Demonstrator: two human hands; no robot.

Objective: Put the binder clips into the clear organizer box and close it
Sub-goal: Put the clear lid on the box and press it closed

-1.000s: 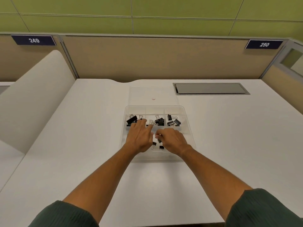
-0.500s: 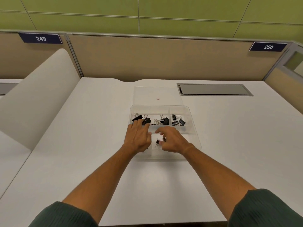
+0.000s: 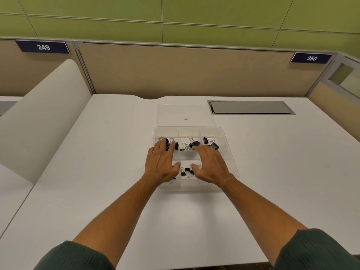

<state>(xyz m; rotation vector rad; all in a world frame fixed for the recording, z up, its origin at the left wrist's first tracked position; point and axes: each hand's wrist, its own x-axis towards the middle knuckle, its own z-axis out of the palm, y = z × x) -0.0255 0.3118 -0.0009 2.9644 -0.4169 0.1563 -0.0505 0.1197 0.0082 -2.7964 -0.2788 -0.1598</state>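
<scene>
Over the box (image 3: 229,160) on the bench (image 3: 97,172), both hands, left (image 3: 161,164) and right (image 3: 211,166), hovered spread, holding nothing; clips (image 3: 187,171) lay between them.

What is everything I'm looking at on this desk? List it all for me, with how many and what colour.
organizer box: one, clear, divided into compartments, open, mid-desk.
binder clips: several, black with silver handles, in the three far compartments and a near middle one; exact count unclear.
lid: one, clear with a small pink dot, flat on the desk just behind the box.
desk: one, white.
cable hatch: one, grey, set into the desk at far right.
number plates: two, dark blue, reading 249 and 250, on the tan partition.
side divider: one, off-white, at left.
left hand: open, over the box's left side.
right hand: open, over the box's middle.
</scene>
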